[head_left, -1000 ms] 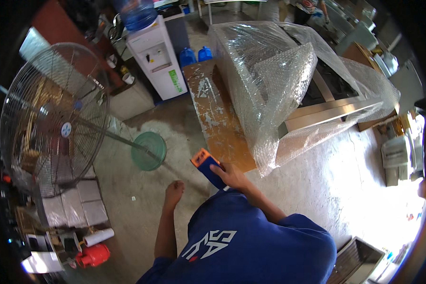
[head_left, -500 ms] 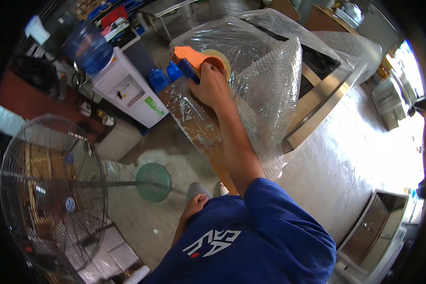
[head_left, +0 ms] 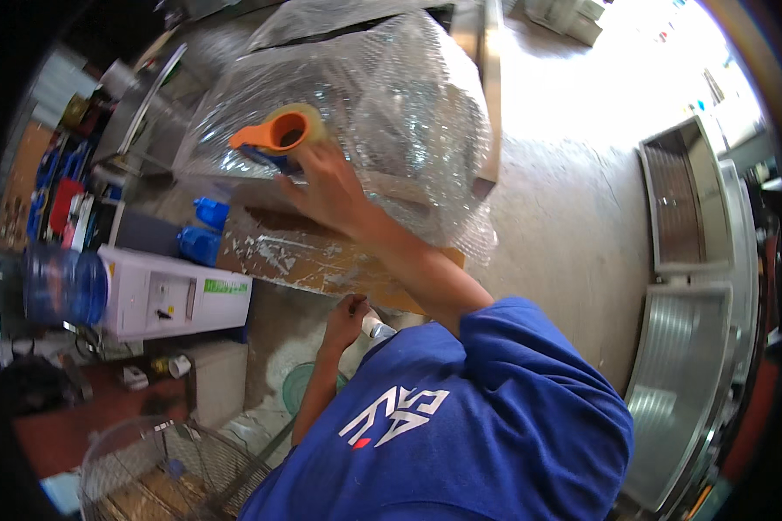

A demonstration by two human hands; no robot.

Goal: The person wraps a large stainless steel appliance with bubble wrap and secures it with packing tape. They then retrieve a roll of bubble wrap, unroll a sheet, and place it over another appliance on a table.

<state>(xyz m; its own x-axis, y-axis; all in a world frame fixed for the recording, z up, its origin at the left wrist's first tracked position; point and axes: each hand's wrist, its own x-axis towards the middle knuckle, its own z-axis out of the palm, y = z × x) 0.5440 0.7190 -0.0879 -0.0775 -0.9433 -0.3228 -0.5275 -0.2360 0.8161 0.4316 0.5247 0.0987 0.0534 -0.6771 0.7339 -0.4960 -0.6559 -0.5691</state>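
1. Head cam, the only view here: the tape dispenser (head_left: 254,136) is up in the upper left part of the picture, orange with some blue on it, and it's got a tape roll (head_left: 309,115) loaded. It shows right over the bubble wrap (head_left: 400,130), though I can't tell if it's resting on it or held just above.
2. Right hand (head_left: 326,188) is at the near side of that dispenser, bent fingers by the roll, thumb out toward the blue part. It's a bit blurry, so I honestly can't tell if it's gripping the thing or only touching it.
3. Left hand (head_left: 347,318) is down near the shirt (head_left: 434,417), fingers curled in. Can't tell if anything's pinched in there. It's nearest the edge of the surface.
4. The bubble wrap drapes over a big boxy item, with a bare metal edge (head_left: 493,95) poking out along the right.
5. Under the near side of that bundle there's a scuffed brown surface (head_left: 321,274), paint worn off in patches. The right forearm crosses above it.
6. Off left: a white water dispenser (head_left: 135,295) with a big blue bottle (head_left: 65,282) on it, plus two blue jugs (head_left: 200,247) between it and the surface.
7. Bottom left: a wire fan cage (head_left: 161,464), with a green round base (head_left: 297,386) partly behind the left forearm.
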